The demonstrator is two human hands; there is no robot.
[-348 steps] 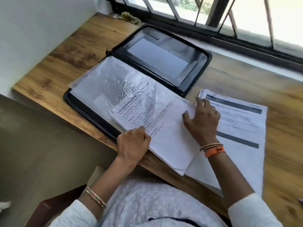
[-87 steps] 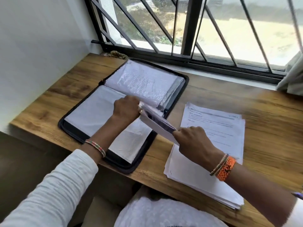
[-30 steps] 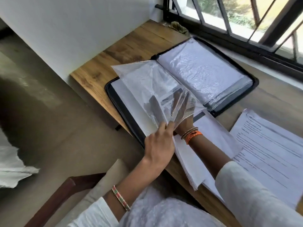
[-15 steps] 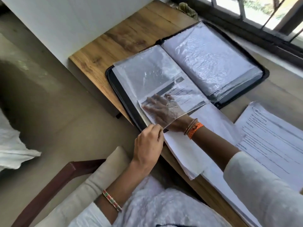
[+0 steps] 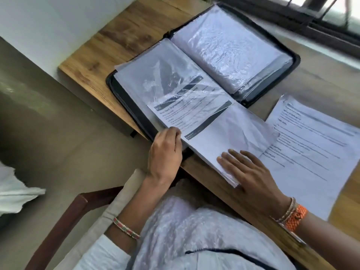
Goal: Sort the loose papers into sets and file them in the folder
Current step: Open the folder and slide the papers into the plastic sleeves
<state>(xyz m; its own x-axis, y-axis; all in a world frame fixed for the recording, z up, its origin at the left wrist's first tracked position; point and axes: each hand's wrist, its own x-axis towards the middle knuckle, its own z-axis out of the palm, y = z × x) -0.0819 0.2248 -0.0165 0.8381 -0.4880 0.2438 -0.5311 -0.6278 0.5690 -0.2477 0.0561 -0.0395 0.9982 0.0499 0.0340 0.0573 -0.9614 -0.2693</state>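
- There, the set of papers (image 5: 224, 141) sat half inside the clear sleeve (image 5: 165, 82) on the near page of the open black folder (image 5: 124, 98), with its white lower part sticking out over the desk's front edge.
- The left hand (image 5: 165, 152) pinched the near corner of that sleeve at the folder's edge, fingers curled onto the plastic.
- The right hand (image 5: 249, 172) lay flat with straight, spread fingers on the protruding end of the papers, gripping nothing.
- The far half of the folder carried a thick stack of crinkled sleeves (image 5: 229, 45).
- Just to the right lay the loose pile of printed papers (image 5: 315, 145), its near left corner tucked under the set.
- Everything rested on the wooden desk (image 5: 128, 30) below the window frame (image 5: 311, 18).
- An orange bracelet (image 5: 296, 217) showed on the right wrist and a beaded one (image 5: 126, 228) on the left.
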